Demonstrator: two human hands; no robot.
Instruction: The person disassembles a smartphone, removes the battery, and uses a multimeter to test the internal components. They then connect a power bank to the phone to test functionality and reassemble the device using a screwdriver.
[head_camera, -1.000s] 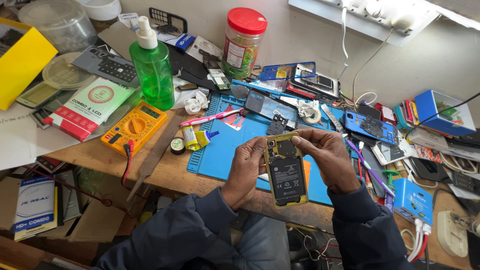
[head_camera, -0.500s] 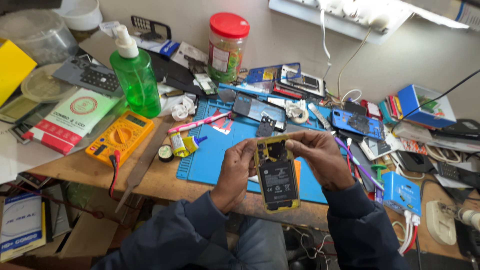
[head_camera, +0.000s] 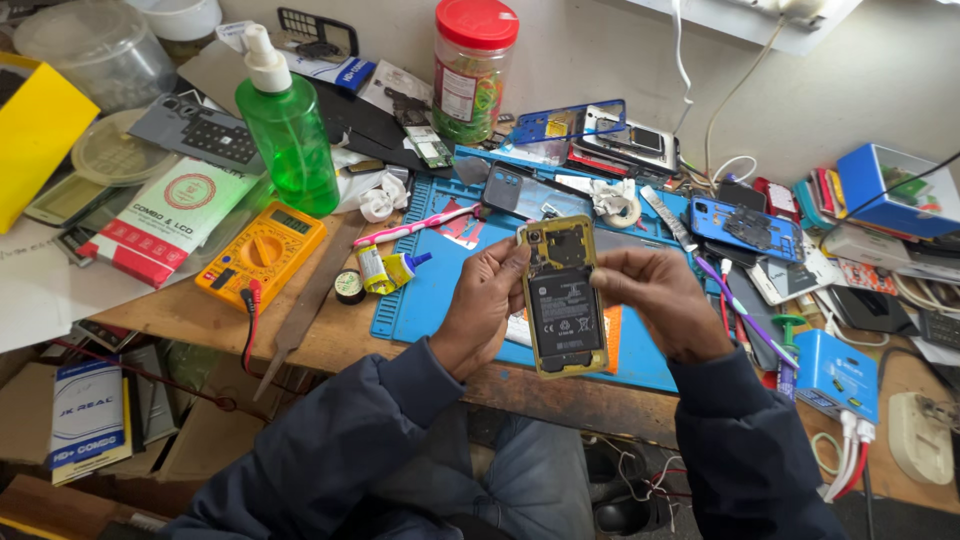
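An opened phone (head_camera: 563, 296) with a yellow frame, bare circuit parts and a black battery is held upright over the blue work mat (head_camera: 430, 290). My left hand (head_camera: 487, 300) grips its left edge. On the other side, my right hand (head_camera: 655, 298) holds the right edge, fingertips near the top by the camera section. Both sleeves are dark blue.
A green pump bottle (head_camera: 288, 130) and a yellow multimeter (head_camera: 262, 254) stand at the left. A red-lidded jar (head_camera: 472, 70) is at the back. A pink toothbrush (head_camera: 412, 226), small glue bottle (head_camera: 388, 270), several phone backs (head_camera: 745, 226) and boxes crowd the wooden bench.
The phone stays held in both hands; it has been brought slightly closer and more upright. The camera view has shifted a little to the right and down.
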